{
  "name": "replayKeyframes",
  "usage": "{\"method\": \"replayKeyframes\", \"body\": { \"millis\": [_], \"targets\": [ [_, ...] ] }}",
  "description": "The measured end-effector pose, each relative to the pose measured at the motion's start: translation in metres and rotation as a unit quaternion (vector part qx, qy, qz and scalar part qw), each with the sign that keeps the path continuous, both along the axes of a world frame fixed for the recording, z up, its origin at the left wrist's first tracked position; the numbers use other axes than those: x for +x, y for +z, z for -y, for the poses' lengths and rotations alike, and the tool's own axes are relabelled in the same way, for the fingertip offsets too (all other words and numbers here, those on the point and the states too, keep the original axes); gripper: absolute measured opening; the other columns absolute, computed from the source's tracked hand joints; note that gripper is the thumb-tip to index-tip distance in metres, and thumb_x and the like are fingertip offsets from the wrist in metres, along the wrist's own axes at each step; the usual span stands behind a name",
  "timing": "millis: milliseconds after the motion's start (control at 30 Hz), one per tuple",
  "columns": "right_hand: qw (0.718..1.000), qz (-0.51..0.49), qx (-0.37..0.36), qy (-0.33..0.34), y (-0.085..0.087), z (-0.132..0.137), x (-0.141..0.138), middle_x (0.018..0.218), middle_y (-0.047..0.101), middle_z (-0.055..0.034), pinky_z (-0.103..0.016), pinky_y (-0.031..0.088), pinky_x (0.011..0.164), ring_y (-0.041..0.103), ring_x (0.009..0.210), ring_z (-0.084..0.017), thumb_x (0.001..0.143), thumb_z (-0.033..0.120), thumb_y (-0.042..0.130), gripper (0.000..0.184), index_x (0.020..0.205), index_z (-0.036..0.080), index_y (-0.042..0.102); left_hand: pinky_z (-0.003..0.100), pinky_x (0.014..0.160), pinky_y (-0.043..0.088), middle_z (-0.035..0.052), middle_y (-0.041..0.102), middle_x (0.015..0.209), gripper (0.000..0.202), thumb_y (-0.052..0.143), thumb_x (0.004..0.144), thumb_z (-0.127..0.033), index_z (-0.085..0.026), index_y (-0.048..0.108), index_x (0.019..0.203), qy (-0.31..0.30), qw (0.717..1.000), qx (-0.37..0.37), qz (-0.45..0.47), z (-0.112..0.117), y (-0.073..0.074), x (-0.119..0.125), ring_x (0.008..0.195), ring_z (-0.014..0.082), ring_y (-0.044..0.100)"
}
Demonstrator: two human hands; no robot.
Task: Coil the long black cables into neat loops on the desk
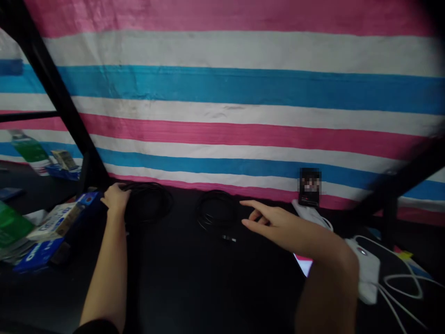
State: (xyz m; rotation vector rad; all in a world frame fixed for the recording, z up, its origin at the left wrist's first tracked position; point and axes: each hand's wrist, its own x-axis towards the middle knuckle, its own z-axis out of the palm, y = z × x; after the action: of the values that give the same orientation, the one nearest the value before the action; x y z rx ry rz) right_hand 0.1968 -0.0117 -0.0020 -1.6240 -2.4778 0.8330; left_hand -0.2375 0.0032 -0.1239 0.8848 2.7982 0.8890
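Note:
My left hand (116, 197) rests on the left edge of a coil of black cable (149, 200) lying on the dark table; its fingers curl over the coil. A second coil of black cable (217, 211) lies in the middle, with a small plug end (229, 239) in front of it. My right hand (271, 220) reaches toward that second coil with fingers stretched out, a little apart from it and holding nothing.
A striped pink, white and blue sheet (243, 93) hangs behind the table. Blue snack boxes (52, 232) and a green bottle (29, 150) sit at the left. A white power strip (366, 273) with white cords (399, 280) and a small dark card (309, 188) lie at the right.

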Motion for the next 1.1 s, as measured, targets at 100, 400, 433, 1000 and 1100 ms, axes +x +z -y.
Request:
{"method": "replayKeyframes", "body": {
  "millis": [100,400,433,1000,1100],
  "targets": [
    [1.000,-0.007,0.009,-0.009,0.001,-0.002,0.010,0.105,0.064,-0.0056,-0.032,0.048,0.075,0.061,0.089,-0.022,0.084,0.054,0.044,0.053,0.132,0.033,0.044,0.041,0.088,0.043,0.0120,0.061,0.112,0.048,0.060,0.077,-0.039,-0.014,0.055,0.117,-0.026,0.999,0.046,-0.003,0.007,0.013,0.005,0.109,0.0313,0.054],
    [0.999,0.008,-0.029,0.044,-0.001,-0.018,-0.004,0.103,0.065,-0.0051,-0.032,0.047,0.076,0.062,0.087,-0.021,0.085,0.050,0.045,0.053,0.133,0.028,0.044,0.046,0.084,0.044,0.0164,0.063,0.107,0.046,0.068,0.067,-0.038,-0.014,0.064,0.106,-0.020,0.995,0.083,-0.051,0.004,0.051,0.020,0.104,0.0380,0.055],
    [0.997,0.012,-0.041,0.063,-0.005,-0.024,-0.010,0.102,0.066,-0.0052,-0.032,0.047,0.076,0.062,0.087,-0.020,0.086,0.049,0.045,0.053,0.134,0.026,0.044,0.046,0.083,0.044,0.0164,0.064,0.105,0.045,0.068,0.067,-0.041,-0.014,0.065,0.103,-0.030,0.994,0.086,-0.053,0.005,0.054,0.022,0.103,0.0384,0.055],
    [0.911,-0.397,0.022,0.107,-0.041,-0.040,-0.089,0.118,0.056,-0.0101,-0.030,0.054,0.069,0.062,0.095,-0.020,0.081,0.055,0.055,0.064,0.132,0.024,0.033,0.016,0.034,0.012,-0.0031,0.049,0.057,0.027,0.057,0.075,-0.028,-0.014,0.066,0.096,-0.299,0.790,0.470,0.256,0.037,0.143,0.146,0.036,0.0012,0.023],
    [0.882,-0.468,-0.002,0.058,-0.030,-0.039,-0.084,0.071,0.056,0.0029,-0.020,0.041,0.037,0.055,0.045,-0.009,0.085,0.056,0.046,0.042,0.109,0.022,0.043,0.014,0.033,0.017,-0.0039,0.047,0.057,0.033,0.059,0.076,-0.028,-0.015,0.062,0.107,-0.374,0.738,0.433,0.358,0.031,0.141,0.158,0.038,0.0017,0.029]
  ]
}}
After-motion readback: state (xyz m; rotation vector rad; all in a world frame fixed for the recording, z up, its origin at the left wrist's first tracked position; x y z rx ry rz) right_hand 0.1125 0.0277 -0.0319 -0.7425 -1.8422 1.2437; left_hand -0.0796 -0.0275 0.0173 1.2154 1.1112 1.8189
